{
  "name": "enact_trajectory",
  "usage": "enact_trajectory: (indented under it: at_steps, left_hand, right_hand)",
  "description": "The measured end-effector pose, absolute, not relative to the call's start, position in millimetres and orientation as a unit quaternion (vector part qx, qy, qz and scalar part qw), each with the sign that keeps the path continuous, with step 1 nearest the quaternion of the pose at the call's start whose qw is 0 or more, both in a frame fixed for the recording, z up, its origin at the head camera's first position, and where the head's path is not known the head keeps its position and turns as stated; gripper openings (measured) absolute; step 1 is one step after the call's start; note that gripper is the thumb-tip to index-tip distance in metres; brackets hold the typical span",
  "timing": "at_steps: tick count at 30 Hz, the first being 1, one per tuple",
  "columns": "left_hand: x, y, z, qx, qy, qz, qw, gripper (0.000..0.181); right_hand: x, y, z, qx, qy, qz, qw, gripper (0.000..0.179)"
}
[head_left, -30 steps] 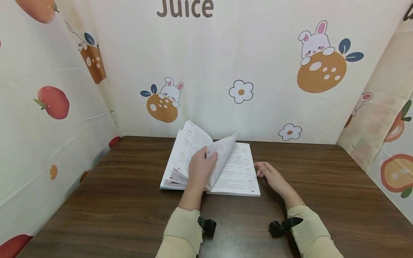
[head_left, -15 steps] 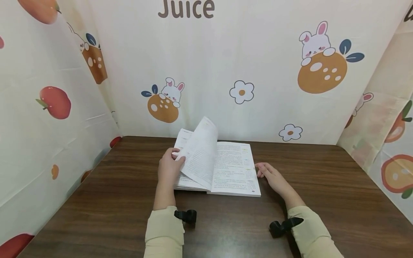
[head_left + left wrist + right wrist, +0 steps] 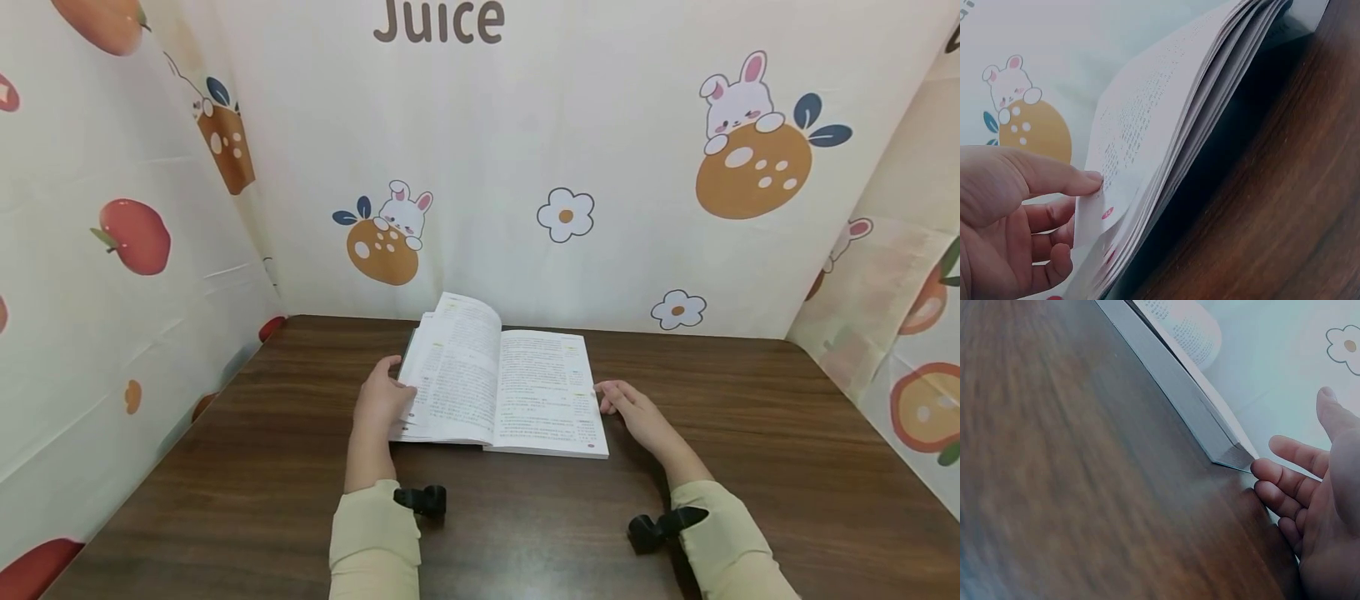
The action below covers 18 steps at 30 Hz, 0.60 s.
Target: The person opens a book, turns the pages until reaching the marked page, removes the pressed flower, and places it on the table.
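An open book (image 3: 542, 392) lies on the brown wooden table, its pages printed with small text. At its left edge my left hand (image 3: 381, 402) pinches a page; in the left wrist view the thumb presses the front of the page (image 3: 1132, 137) and the other fingers are curled behind it. Loose leaves on the left half arch up off the stack. My right hand (image 3: 636, 415) rests on the table by the book's right edge, loosely curled and holding nothing. In the right wrist view its fingertips are at the book's corner; whether they touch cannot be told.
A white curtain (image 3: 480, 150) printed with rabbits, fruit and flowers stands behind the table and along both sides. The table (image 3: 247, 467) stretches left, right and in front of the book. A black camera mount (image 3: 423, 502) is strapped to each wrist.
My left hand has moved left, turning a leaf from right of the spine over to the left side. The leaf now lies lower there. My right hand has stayed put.
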State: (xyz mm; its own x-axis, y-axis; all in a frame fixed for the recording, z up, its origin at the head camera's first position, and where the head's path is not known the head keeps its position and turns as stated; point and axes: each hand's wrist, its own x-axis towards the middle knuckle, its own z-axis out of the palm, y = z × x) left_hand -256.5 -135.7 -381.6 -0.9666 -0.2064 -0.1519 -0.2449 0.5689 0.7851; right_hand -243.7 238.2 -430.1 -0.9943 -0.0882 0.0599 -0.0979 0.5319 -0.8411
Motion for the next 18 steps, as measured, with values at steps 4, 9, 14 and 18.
enact_trajectory:
  at_steps: [4,9,14,18]
  left_hand:
    - [-256.0,-139.9,-384.4,-0.131,0.887,0.442,0.026,0.064]
    - [-253.9,-143.0,-387.2,-0.130,0.897,0.422,0.041,0.060]
    - [-251.5,-144.3,-388.5,-0.120,0.912,0.388,0.055,0.051]
    - [-251.8,-145.1,-389.4,-0.121,0.920,0.366,0.068,0.046]
  right_hand:
    - [-243.4,238.0,-430.3,0.054,-0.874,0.483,0.005,0.051]
    - [-243.4,237.9,-429.3,0.052,-0.874,0.483,0.005,0.047]
    - [-243.5,237.5,-428.2,0.049,-0.873,0.485,0.002,0.044]
    - [-243.0,237.1,-427.3,0.048,-0.872,0.486,-0.004,0.044]
